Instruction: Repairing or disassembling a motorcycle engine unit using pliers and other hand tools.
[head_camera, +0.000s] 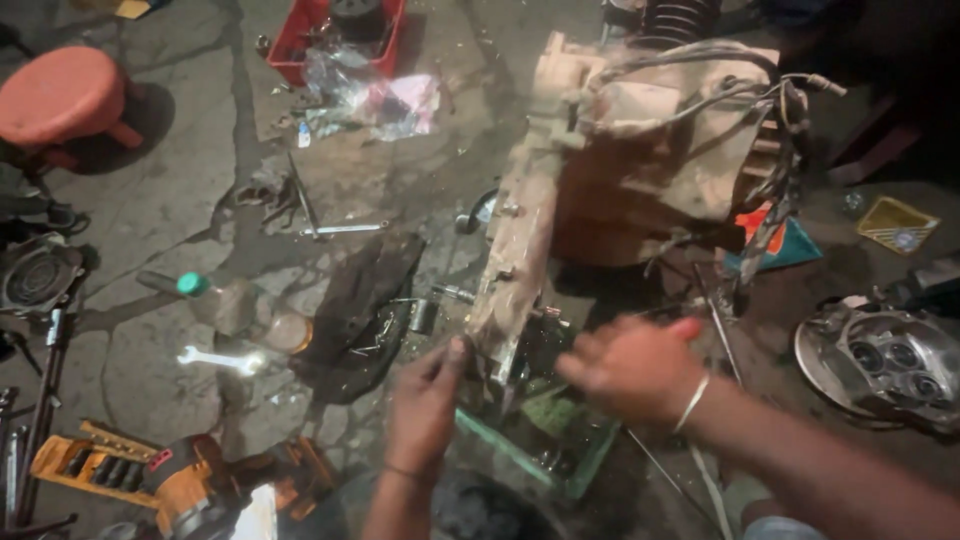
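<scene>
The cracked concrete floor (180, 200) is crowded: a red plastic stool (62, 95) stands at the upper left, a red crate (300, 40) with crumpled plastic bags (385, 100) beside it lies at the top, and a long metal rod (345, 229) lies between them and a dark oily rag (360, 310). A bottle with a green cap (215, 297) lies on its side left of the rag, with a shiny spanner (215, 358) just below it, and an orange power tool (195, 485) sits in the lower left corner. At the right edge a round metal engine cover (880, 365) rests on the floor. A green tray (545, 440) of small parts sits directly under the hands and partly hides behind them. The engine block (600, 170) stands in the middle, tilted, pale and dirt-caked, with grey cables looped over its top right side. The left hand (425, 405) reaches up to the block's lower edge, fingers pinched together at it; whether they hold anything I cannot tell. The right hand (630, 365), a metal bangle on the wrist, is blurred, fingers loosely curled beside the same lower edge, its grip unclear.
</scene>
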